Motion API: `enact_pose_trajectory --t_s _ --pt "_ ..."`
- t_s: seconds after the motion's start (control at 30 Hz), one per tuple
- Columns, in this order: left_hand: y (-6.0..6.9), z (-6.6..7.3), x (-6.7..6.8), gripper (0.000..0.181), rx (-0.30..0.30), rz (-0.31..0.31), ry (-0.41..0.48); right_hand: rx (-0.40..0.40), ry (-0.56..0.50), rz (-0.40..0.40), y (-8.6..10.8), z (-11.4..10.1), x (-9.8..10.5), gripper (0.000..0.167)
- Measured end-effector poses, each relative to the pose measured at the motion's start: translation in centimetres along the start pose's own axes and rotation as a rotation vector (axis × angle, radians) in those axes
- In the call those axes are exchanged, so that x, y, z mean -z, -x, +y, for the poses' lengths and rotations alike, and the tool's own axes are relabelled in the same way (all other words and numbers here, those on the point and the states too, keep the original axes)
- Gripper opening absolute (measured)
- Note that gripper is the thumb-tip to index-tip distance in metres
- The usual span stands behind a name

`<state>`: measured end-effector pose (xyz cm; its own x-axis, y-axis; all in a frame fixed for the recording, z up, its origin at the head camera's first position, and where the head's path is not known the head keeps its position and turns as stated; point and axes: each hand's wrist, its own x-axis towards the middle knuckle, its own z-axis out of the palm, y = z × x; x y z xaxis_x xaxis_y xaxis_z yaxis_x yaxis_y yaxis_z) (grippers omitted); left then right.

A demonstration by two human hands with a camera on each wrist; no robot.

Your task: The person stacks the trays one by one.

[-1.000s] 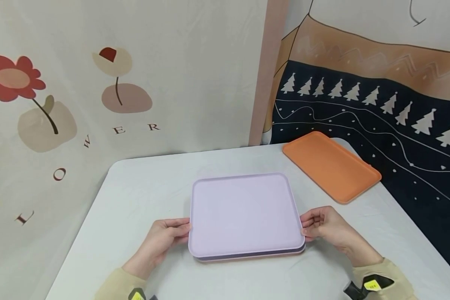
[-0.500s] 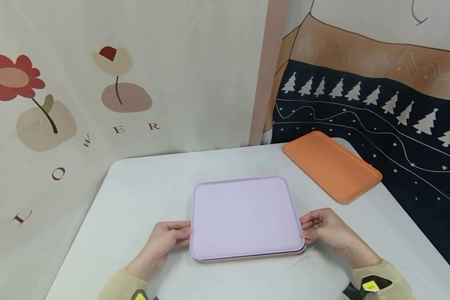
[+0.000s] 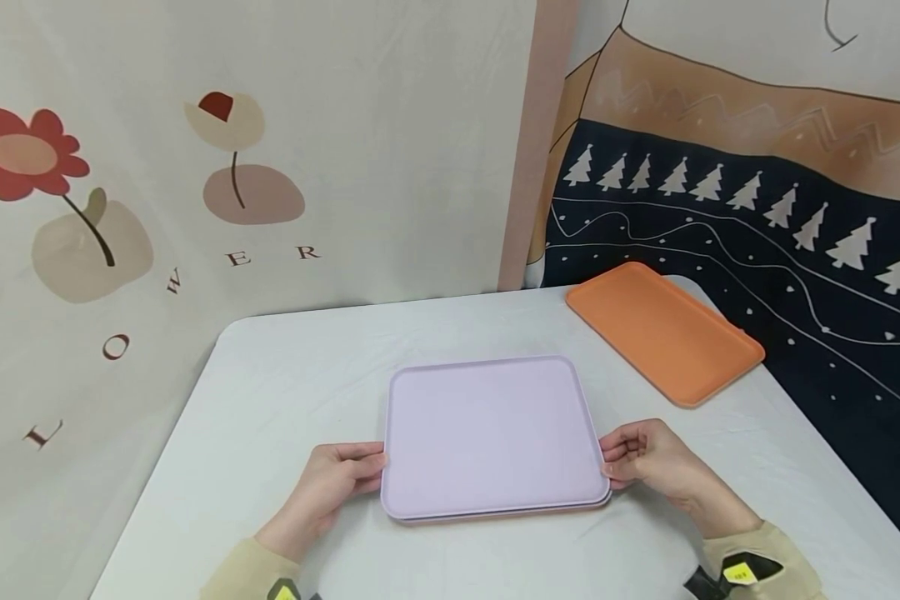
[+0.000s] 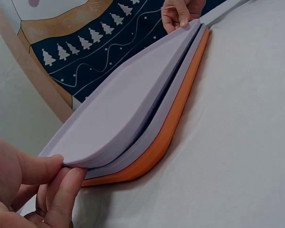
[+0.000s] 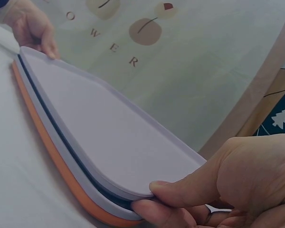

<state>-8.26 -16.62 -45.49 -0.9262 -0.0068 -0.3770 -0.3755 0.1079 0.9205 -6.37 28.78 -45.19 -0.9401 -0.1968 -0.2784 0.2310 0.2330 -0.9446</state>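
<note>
Head view: the left hand (image 3: 332,482) and right hand (image 3: 651,458) pinch opposite sides of an upper lilac tray (image 3: 495,437) over the counter (image 3: 300,367); a spare orange tray (image 3: 663,333) lies at far right. Left wrist: beneath are a lower lilac tray (image 4: 143,147) and a bottom orange tray (image 4: 154,159). Right wrist: a dark band (image 5: 116,200) under the gripped tray is perhaps only shadow.

The head view looks forward and down over the bench (image 3: 292,375), far enough back to take in the left grip (image 3: 337,479), the right grip (image 3: 645,454) and the trays (image 3: 495,437). The left wrist view, close in, faces rightward across the trays to the tree backdrop (image 4: 102,40); the right wrist view, also close, faces leftward to the flower backdrop (image 5: 180,61), and these two share the trays and both grips.
</note>
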Motion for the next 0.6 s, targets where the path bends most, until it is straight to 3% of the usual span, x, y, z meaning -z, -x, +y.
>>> enact_pose_trajectory --t_s 0.6 --pt "-0.27 -0.8 -0.45 0.032 -0.007 -0.01 -0.012 0.001 0.012 -0.003 0.33 -0.19 0.28 0.029"
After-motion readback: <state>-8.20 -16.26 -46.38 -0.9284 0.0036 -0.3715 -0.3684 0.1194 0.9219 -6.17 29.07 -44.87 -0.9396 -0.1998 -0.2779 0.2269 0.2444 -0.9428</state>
